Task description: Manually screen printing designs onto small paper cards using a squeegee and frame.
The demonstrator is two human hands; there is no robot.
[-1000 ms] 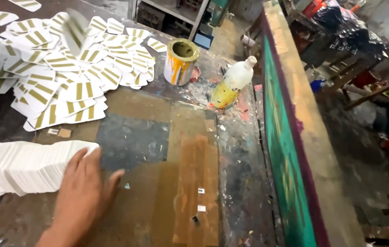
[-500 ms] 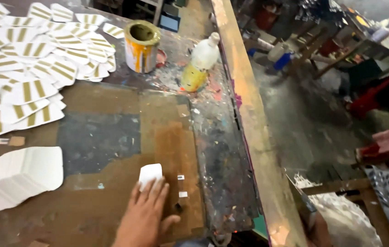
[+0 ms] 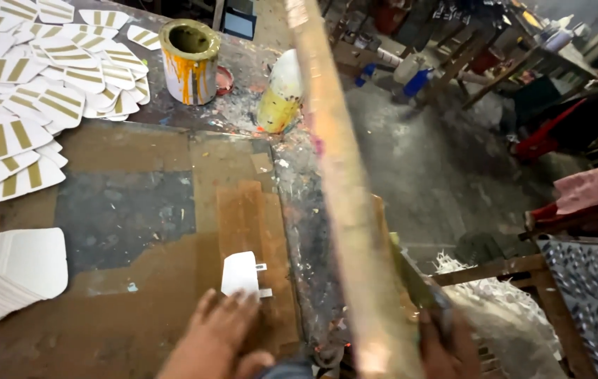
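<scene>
Head view showed the left hand (image 3: 218, 337) with fingers flat, pinning a small white card (image 3: 240, 274) to the worktop (image 3: 137, 210) against metal stops; right hand (image 3: 446, 344), its grip unclear, held a long blurred bar (image 3: 344, 210).

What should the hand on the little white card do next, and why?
Probably press the card flat and hold it steady. The left hand only touches its near edge with the fingertips, and the card lies on the brown board beside small white tabs. The right hand holds something blurred below the table edge.
</scene>
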